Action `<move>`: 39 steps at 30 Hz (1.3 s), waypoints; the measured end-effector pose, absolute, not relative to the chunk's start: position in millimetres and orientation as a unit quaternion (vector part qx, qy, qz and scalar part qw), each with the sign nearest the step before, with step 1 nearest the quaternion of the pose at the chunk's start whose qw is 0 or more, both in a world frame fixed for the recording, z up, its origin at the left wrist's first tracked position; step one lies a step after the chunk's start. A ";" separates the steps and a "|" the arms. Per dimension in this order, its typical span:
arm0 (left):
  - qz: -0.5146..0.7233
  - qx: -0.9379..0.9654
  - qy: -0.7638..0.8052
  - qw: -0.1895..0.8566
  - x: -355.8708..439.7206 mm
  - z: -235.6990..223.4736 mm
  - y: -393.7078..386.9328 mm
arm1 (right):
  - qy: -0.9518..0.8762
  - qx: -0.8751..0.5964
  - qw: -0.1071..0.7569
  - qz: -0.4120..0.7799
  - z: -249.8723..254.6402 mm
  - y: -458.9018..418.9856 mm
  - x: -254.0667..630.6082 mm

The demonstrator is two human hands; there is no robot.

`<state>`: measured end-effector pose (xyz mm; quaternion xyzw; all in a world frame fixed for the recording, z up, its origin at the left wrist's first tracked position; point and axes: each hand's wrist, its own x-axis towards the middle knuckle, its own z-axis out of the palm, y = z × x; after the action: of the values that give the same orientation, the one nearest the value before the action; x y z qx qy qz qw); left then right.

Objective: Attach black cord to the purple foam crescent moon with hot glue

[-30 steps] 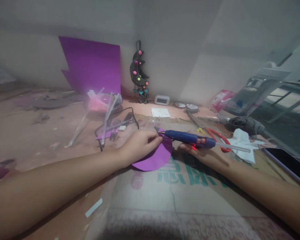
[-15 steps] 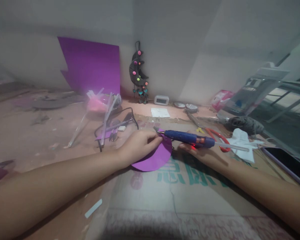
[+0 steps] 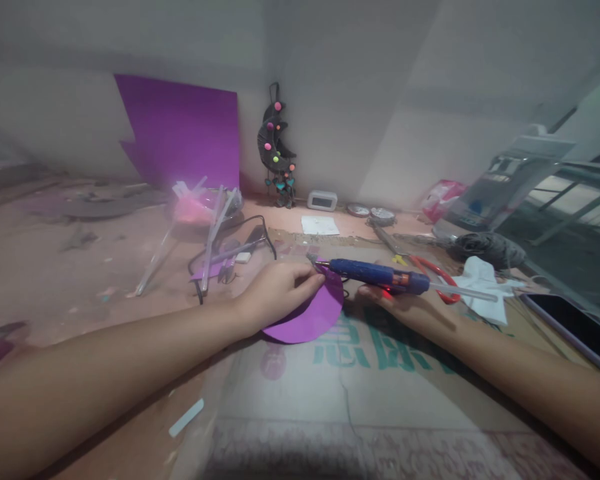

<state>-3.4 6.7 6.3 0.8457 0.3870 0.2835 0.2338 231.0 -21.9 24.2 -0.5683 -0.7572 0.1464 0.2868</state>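
My right hand [image 3: 387, 298] is closed around a blue hot glue gun [image 3: 375, 274], a clear glue stick jutting from its back end. The gun's nozzle points left, at the upper edge of a round purple paper piece [image 3: 313, 317]. Over that paper lies my left hand [image 3: 285, 293], closed with thumb and fingers pinching it near the nozzle. A small grey bit [image 3: 311, 257] shows at the left fingertips; what it is I cannot make out. Under both hands is a printed cardboard sheet [image 3: 290, 407].
Red-handled scissors [image 3: 437, 277], white tissue [image 3: 483, 293], grey yarn [image 3: 490, 250] and a phone [image 3: 573, 330] lie right. Glue sticks [image 3: 213, 243] and a black cord [image 3: 265, 230] are left. Behind stand a small clock [image 3: 323, 200], a moon ornament [image 3: 276, 147] and purple card [image 3: 190, 133].
Almost nothing differs. Both hands, the glue gun and the purple paper keep their places, with only a slight shift of the camera view.
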 end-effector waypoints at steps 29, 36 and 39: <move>0.285 0.850 0.388 0.215 -3.6 6.7 6.2 | -0.731 -0.620 0.266 0.102 11.5 -20.3 244.6; 0.274 0.855 0.390 0.205 -3.6 6.4 5.8 | -0.750 -0.584 0.297 0.090 10.2 -18.6 243.0; 0.266 0.861 0.387 0.197 -3.5 5.9 5.8 | -0.742 -0.587 0.315 0.070 11.5 -18.1 241.2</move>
<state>-3.5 5.8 5.9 0.8608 0.3871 0.2657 0.1965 241.2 -18.1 11.5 -0.5872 -0.7424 0.0695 0.3151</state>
